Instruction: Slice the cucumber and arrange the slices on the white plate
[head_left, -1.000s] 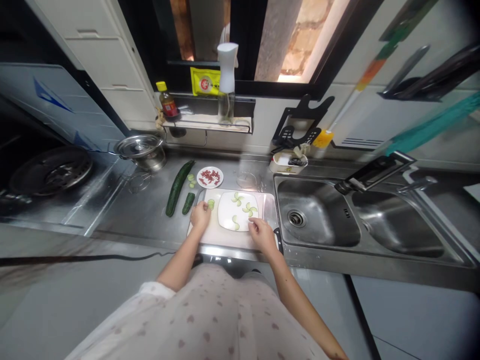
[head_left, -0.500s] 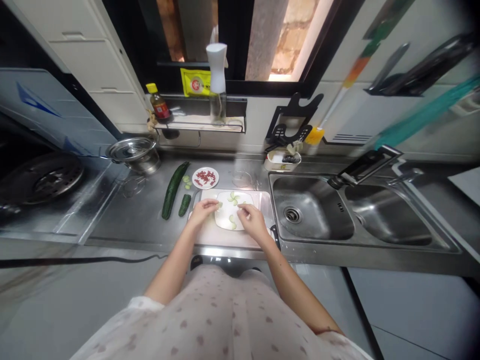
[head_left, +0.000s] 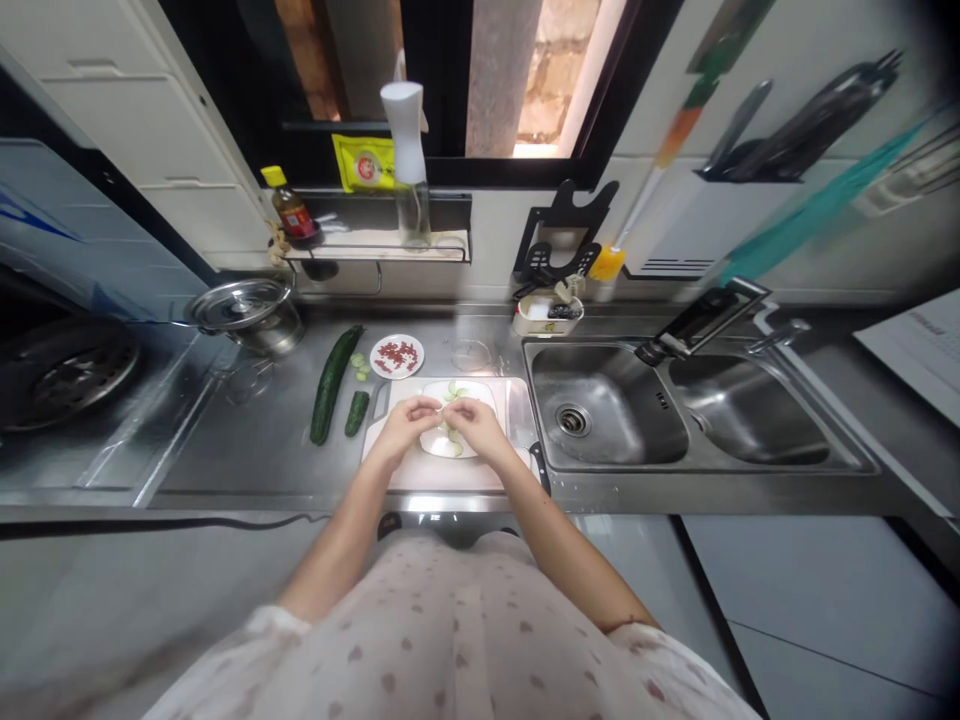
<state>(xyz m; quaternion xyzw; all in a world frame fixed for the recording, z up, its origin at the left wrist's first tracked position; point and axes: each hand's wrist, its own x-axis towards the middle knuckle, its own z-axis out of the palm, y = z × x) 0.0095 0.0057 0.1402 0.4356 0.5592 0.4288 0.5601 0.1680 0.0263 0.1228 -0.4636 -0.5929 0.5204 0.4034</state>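
My left hand (head_left: 409,424) and my right hand (head_left: 474,424) meet fingertip to fingertip above a white plate (head_left: 471,395) on a pale cutting board (head_left: 420,475). Both are pinched; a small pale green piece seems to be between them, mostly hidden by the fingers. Thin cucumber slices (head_left: 454,391) lie fanned on the far part of the plate, and others sit near its front edge. Left of the board are a long cucumber (head_left: 334,385), a short cucumber piece (head_left: 357,413) and a few cut slices (head_left: 359,366). A round plate (head_left: 397,357) holds small red pieces.
A double sink (head_left: 611,410) with a black faucet (head_left: 694,325) is at the right. A knife handle (head_left: 540,468) lies at the board's right edge. A lidded steel pot (head_left: 251,312) stands at the back left, beneath the level of a shelf (head_left: 375,245) with bottles.
My right hand has moved left and my left hand slightly inward over the plate, so their fingertips now meet. The whole view has shifted a little.
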